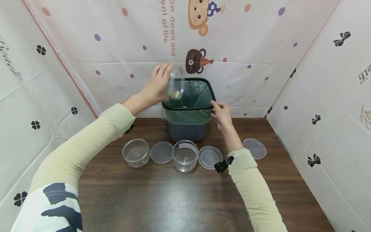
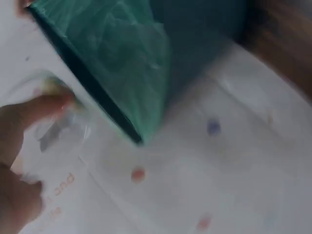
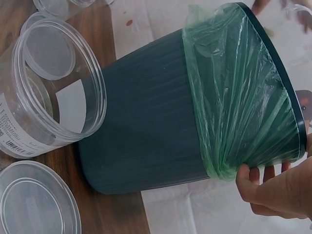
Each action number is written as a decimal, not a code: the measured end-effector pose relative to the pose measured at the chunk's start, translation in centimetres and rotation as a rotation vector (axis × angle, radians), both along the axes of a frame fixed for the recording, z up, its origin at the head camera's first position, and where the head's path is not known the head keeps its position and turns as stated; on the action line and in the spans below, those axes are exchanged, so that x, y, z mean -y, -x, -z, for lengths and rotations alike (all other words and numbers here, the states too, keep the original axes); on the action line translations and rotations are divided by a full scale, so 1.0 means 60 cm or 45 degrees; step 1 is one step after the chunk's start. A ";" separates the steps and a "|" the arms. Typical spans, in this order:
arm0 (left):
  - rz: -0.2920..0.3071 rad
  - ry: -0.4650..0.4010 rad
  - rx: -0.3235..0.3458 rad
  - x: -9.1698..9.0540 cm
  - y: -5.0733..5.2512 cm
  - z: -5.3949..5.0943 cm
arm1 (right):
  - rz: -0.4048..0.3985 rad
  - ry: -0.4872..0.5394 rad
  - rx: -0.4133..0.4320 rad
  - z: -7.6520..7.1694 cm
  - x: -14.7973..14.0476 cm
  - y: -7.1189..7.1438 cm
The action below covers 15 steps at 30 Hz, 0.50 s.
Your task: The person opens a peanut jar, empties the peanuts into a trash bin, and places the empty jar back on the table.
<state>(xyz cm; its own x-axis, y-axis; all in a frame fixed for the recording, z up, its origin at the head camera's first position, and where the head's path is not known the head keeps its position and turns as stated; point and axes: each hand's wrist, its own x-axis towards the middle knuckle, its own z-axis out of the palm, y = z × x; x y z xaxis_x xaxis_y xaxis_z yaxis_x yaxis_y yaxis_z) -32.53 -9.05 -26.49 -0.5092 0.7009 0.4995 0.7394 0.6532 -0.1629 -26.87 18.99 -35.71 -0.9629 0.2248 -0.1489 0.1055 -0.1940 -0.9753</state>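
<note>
Above the trash bin [image 1: 186,130], my left hand [image 1: 157,84] grips a clear round plastic container [image 1: 179,80] tipped on its side, its mouth towards the bin. A few pale pieces [image 1: 175,94] lie inside its lower wall. In the left wrist view that hand is blurred, with the container [image 2: 63,129] beside the bin's rim. My right hand [image 1: 222,115] pinches the bin's rim at its right corner; the right wrist view has its fingers [image 3: 247,183] against the green bag [image 3: 234,97]. The bag lines the dark bin and folds over the outside.
On the wooden table [image 1: 162,199] in front of the bin stand two clear round containers, one at left [image 1: 136,153] and one in the middle [image 1: 185,156]. Flat lids lie between and beside them: one [image 1: 161,153], another [image 1: 210,157], a third [image 1: 254,148] farther right. Printed cloth walls [image 1: 130,38] surround the table.
</note>
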 end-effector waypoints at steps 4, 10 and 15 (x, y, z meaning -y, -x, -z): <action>0.041 0.051 -0.135 0.001 0.000 0.000 | 0.002 -0.013 -0.009 -0.003 0.001 -0.001; 0.059 0.085 -0.201 0.001 -0.004 0.002 | 0.010 -0.019 -0.019 0.001 0.004 -0.001; 0.055 0.083 -0.187 0.004 -0.004 0.005 | 0.006 -0.030 -0.018 0.004 0.005 -0.002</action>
